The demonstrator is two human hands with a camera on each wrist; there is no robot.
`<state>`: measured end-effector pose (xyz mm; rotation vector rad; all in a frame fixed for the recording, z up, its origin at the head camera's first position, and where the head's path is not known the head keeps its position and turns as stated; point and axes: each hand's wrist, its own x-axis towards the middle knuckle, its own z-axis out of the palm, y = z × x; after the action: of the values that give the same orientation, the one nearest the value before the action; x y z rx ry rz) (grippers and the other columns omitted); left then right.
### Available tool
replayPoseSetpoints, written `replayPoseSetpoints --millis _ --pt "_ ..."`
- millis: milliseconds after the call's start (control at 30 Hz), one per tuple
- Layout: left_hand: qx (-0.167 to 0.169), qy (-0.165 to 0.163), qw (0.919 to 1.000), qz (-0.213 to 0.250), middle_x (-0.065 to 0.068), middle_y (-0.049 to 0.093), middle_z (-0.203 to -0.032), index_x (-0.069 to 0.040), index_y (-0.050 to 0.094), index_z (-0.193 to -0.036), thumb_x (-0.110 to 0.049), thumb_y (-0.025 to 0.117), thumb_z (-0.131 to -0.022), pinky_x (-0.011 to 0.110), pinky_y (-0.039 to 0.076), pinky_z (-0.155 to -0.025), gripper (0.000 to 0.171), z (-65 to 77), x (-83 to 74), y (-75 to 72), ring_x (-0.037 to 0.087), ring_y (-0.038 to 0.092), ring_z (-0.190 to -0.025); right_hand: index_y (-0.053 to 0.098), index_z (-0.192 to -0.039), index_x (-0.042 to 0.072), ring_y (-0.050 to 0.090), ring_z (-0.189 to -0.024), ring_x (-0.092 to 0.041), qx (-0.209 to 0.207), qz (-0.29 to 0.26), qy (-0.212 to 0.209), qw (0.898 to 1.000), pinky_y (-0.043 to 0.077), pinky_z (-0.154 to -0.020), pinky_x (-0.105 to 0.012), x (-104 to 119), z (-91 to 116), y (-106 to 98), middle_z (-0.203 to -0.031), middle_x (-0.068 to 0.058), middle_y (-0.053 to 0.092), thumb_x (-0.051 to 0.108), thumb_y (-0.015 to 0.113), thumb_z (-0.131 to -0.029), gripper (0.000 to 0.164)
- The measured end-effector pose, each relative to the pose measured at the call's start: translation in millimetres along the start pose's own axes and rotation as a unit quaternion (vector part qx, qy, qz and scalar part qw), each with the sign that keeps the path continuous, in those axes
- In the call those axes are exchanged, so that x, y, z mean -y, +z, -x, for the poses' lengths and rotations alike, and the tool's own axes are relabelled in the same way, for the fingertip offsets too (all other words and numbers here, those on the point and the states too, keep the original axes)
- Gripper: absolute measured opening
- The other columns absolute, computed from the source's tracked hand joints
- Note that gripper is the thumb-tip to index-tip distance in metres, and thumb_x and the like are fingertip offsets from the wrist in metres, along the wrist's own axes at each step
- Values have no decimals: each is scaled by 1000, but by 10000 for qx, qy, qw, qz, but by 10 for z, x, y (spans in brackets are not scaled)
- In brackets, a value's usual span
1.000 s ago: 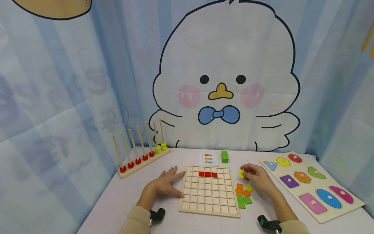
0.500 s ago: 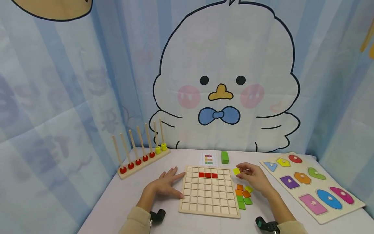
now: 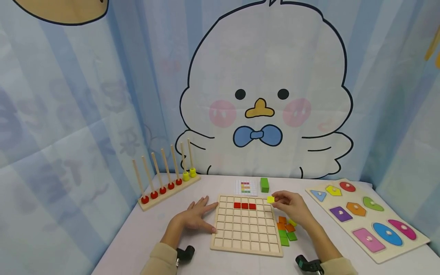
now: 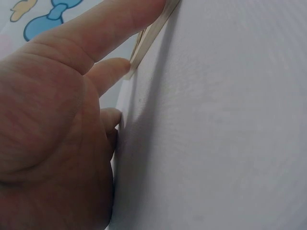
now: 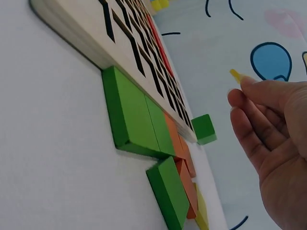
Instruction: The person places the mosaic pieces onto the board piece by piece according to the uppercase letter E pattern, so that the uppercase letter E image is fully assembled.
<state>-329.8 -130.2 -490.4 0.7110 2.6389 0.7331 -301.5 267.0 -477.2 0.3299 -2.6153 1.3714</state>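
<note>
A wooden grid board (image 3: 247, 253) lies on the table, with a row of red square tiles (image 3: 244, 206) in its upper part. My left hand (image 3: 196, 217) rests beside it, fingers spread, with thumb and index finger touching the board's left edge. Between thumb and fingers, my right hand (image 3: 292, 206) pinches a yellow square tile (image 3: 270, 199) over the board's upper right corner. In the right wrist view that yellow tile (image 5: 235, 74) shows raised above the table. Just right of the board lie loose green tiles (image 3: 284, 241), orange tiles (image 3: 282, 220) and a partly hidden yellow tile (image 3: 292, 222).
Behind the board lie a printed pattern card (image 3: 245, 187) and a green block (image 3: 264, 185). A peg stand (image 3: 168, 193) with red and yellow beads is at the back left. On the right lies a knobbed shape puzzle (image 3: 347, 225). Curtains enclose the table.
My right hand has carried the yellow tile left, from beside the board to over its upper right corner. The left hand stays in place.
</note>
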Motion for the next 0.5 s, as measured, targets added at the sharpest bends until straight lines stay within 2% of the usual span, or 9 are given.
replayPoseSetpoints --millis 267,500 --pt "-39 -18 10000 34 21 13 -174 -26 38 -162 -53 87 -78 62 2 -130 101 5 7 1 39 7 -163 73 -119 4 67 -81 -14 158 -156 -131 9997 57 -73 -19 91 -92 207 -98 -5 75 13 80 -91 30" --pt "-27 50 9999 99 22 12 -174 -26 39 -162 -52 87 -78 62 1 -130 101 1 16 5 39 6 -163 75 -114 6 63 -81 -14 577 161 -417 9973 56 -71 -20 213 -181 368 -95 -1 71 15 80 -92 24"
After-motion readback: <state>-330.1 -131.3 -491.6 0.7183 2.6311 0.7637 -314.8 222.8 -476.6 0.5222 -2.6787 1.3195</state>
